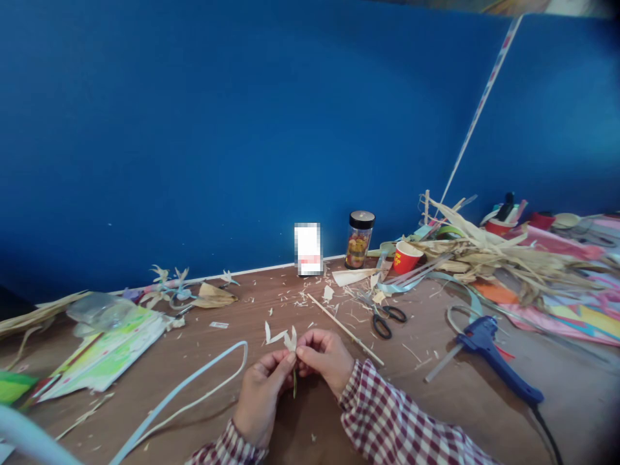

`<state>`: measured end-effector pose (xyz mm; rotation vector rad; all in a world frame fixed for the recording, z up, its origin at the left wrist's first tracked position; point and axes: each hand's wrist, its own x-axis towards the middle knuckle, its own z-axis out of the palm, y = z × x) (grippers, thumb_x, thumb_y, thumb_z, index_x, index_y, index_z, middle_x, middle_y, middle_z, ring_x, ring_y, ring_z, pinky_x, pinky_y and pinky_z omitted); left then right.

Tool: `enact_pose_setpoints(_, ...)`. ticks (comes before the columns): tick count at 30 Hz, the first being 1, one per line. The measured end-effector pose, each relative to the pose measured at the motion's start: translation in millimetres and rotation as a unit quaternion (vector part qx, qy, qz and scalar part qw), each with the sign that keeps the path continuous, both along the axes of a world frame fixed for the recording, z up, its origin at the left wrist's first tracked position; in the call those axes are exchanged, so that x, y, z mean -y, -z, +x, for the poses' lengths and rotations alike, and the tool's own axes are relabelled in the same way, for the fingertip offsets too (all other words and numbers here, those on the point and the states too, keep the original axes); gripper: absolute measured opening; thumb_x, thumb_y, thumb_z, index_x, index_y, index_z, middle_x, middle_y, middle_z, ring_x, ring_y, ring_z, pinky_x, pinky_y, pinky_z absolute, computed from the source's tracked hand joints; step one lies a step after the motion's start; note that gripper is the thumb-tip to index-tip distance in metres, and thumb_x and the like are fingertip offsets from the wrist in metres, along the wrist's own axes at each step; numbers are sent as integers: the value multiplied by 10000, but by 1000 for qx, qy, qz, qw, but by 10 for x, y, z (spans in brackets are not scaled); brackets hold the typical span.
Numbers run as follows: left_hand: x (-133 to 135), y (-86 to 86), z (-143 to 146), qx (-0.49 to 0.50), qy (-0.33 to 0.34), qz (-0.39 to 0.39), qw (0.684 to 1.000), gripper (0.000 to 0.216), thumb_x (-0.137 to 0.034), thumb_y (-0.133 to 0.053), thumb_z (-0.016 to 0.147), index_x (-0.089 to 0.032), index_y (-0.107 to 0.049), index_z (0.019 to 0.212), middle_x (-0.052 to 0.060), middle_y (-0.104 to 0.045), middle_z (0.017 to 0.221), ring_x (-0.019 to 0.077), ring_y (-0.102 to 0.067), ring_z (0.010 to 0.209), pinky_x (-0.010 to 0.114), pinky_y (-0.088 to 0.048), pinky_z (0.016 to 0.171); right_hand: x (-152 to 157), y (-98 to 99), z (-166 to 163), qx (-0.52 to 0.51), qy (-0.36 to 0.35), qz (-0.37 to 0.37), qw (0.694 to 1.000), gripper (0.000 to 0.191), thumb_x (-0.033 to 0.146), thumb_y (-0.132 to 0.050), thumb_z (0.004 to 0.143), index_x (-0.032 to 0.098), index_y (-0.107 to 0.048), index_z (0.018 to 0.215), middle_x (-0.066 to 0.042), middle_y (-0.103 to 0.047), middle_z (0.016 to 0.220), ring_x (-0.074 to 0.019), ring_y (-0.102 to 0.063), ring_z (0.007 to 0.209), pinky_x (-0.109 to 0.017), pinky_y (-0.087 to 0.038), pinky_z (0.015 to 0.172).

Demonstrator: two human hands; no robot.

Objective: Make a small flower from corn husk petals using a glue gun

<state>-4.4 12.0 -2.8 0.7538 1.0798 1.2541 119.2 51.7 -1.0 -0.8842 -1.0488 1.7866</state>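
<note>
A big blue wall (217,142) fills the top of the frame. Under it is a brown table (203,355) with lots of tiny pale scraps on it. A messy heap of dry corn husks (479,242) lies at the right side. A dark blue glue gun (501,361) lies at the lower right. At the bottom middle, the left hand (261,391) and the right hand (329,361) are close together, both pinching one small thing with thumb and fingers. A see-through jar (358,248) with a black lid stands right of the middle, near a red paper cup (407,258). Scissors (389,321) with black handles lie below them. The small thing is a cream, petal-like piece (291,340) at the lower middle, with a thin green stem (295,385) pointing down.
</note>
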Motion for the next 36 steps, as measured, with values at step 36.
enact_pose_setpoints(36, -7, -57, 20, 80, -1, -28, 996, 138, -249, -655, 677, -148, -674, 769, -11, -573, 562, 83, -489, 513, 201, -386, 501, 11, 13, -2, -74, -33, -74, 994, 335, 324, -732, 568, 126, -544, 761, 45, -558, 543, -47, -520, 445, -168, -452, 434)
